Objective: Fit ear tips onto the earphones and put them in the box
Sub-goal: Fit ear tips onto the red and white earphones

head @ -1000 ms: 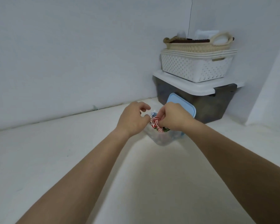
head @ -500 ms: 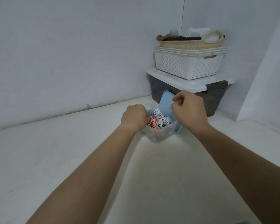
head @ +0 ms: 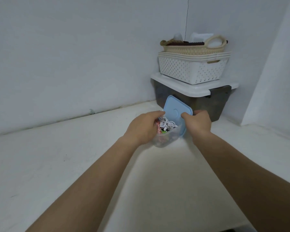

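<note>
Change: half a second ago the lid [head: 174, 108] stood steeply at the right side of the box [head: 165, 140], pinched at its upper edge. It now leans over the opening with its broad blue face towards the camera, and the right hand [head: 199, 122] has moved to its right edge.
Left hand [head: 141, 127]: has stayed at the left side of the box, fingers curled over the left rim and wall, grasping it. One fingertip lies close to the lid's left corner; contact there cannot be told.
Right hand: grasps the lid's right edge, thumb on the upper face, the other fingers wrapped behind it.
Lid: light blue with rounded corners, tilted. Its lower right edge is down beside the box's right wall and its far edge is raised.
Box: clear plastic, standing on the white surface [head: 74, 164] between the two hands, its top only partly covered.
Earphones [head: 167, 125]: a tangle of white cables inside the box, with a red-and-white striped cable [head: 158, 130] at the left. Ear tips are too small to make out.
Background: a dark storage bin [head: 199, 106] with a white cover stands in the corner just behind the box. It carries stacked white perforated baskets [head: 191, 71] and a woven basket [head: 191, 48] on top.
</note>
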`<action>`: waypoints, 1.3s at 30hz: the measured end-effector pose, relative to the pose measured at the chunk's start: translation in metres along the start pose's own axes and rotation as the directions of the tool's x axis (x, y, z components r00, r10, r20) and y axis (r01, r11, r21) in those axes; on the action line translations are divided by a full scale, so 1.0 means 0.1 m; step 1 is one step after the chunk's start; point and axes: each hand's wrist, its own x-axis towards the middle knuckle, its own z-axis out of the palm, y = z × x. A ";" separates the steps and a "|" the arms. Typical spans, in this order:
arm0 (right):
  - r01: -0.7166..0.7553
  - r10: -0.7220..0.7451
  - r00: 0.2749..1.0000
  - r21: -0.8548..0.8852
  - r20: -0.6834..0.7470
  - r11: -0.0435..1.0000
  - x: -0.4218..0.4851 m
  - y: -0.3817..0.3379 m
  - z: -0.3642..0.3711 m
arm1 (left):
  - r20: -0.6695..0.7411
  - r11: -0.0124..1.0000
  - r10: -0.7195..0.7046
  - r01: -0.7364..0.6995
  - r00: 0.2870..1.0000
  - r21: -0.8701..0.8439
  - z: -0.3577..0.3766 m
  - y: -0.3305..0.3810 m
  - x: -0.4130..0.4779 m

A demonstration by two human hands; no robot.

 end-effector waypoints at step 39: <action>0.822 -0.684 0.554 -0.442 0.474 0.359 -0.31 0.04 0.15 | -0.234 0.853 -0.438 0.318 0.868 -0.414 -0.26 -0.41 -0.19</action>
